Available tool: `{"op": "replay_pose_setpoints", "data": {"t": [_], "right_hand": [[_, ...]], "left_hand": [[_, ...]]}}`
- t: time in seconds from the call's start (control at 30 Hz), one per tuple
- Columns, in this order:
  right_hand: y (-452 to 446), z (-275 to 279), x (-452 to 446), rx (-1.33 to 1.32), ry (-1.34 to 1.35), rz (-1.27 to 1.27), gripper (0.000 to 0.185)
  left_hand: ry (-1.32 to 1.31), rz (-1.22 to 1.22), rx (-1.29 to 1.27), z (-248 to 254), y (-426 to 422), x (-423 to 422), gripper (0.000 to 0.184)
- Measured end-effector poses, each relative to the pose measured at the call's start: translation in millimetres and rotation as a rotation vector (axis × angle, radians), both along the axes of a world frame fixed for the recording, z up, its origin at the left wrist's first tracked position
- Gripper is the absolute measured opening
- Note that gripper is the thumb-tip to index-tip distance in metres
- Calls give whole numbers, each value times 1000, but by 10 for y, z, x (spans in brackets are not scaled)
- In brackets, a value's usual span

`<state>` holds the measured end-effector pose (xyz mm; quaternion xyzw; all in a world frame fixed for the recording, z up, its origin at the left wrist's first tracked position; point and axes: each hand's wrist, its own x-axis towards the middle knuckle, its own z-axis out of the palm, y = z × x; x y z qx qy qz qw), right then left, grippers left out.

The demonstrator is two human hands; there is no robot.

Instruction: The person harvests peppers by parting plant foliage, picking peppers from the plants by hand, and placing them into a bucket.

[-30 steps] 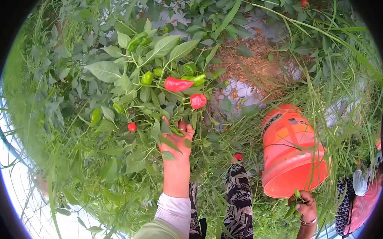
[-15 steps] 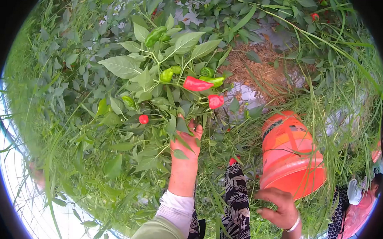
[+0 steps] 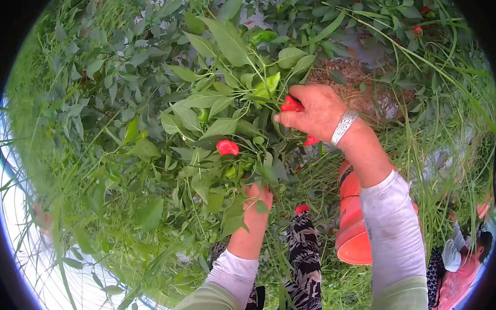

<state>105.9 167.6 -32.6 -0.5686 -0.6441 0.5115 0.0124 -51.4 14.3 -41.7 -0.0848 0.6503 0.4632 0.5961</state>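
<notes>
Our right hand [image 3: 315, 111] grips a glossy, bright red pepper [image 3: 291, 104], while leaves [image 3: 234, 216] hide whether our left hand [image 3: 258, 197] is open or closed; we cannot tell.

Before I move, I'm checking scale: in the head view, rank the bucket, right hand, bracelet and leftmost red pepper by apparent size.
1. Orange bucket, its outline partly hidden by an arm
2. Right hand
3. Silver bracelet and leftmost red pepper: too alike to rank
</notes>
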Motion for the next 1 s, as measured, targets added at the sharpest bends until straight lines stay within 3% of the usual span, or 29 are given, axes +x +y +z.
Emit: {"op": "replay_pose_setpoints", "data": {"t": [0.1, 0.2, 0.27, 0.37, 0.47, 0.5, 0.57, 0.6, 0.63, 0.67, 0.7, 0.73, 0.77, 0.8, 0.87, 0.93, 1.0], "right_hand": [[-88, 13, 4, 104, 21, -22, 32], [-204, 45, 50, 181, 70, -90, 31], [-273, 77, 102, 206, 103, -123, 30], [-320, 170, 177, 269, 107, -125, 30], [-356, 261, 226, 240, 75, -130, 33], [-372, 299, 221, 162, 145, -206, 33], [-392, 402, 232, 85, 212, -282, 33], [-388, 479, 248, -115, 316, -413, 31], [-383, 537, 260, -318, 419, -541, 29], [-377, 577, 281, -318, 417, -541, 29], [-375, 613, 313, -273, 368, -447, 27], [-372, 635, 337, -226, 319, -354, 26], [-464, 470, 245, 176, 526, -438, 22], [-458, 523, 263, 179, 525, -437, 22], [-430, 733, 319, -44, 450, -444, 20], [-390, 936, 461, -74, 332, -385, 19], [-314, 1175, 617, -413, 227, -197, 23]], "left_hand": [[-63, 58, 104, 13, -9, 10, 26], [85, -66, -76, 17, 43, 12, 29], [-168, 212, -138, 93, 95, 13, 30], [-59, 58, -5, -124, -105, -49, 31], [-125, 95, -84, -93, -78, -71, 30], [-126, 95, -83, -93, -53, -52, 30], [108, -85, -134, -102, -8, -2, 32], [105, -86, -132, -71, 11, 4, 32], [-34, 2, -37, -20, 30, -12, 33], [-172, 91, 58, 19, 27, -28, 33], [-211, -43, 372, -37, -95, -64, 35], [-215, -43, 373, -84, -127, -96, 35], [-253, -12, 353, -133, -156, -130, 35], [-290, 20, 332, -179, -179, -163, 34], [-363, 83, 290, -272, -220, -228, 34], [-438, 149, 241, -350, -246, -284, 34], [-517, 210, 197, -404, -257, -322, 34]]}}
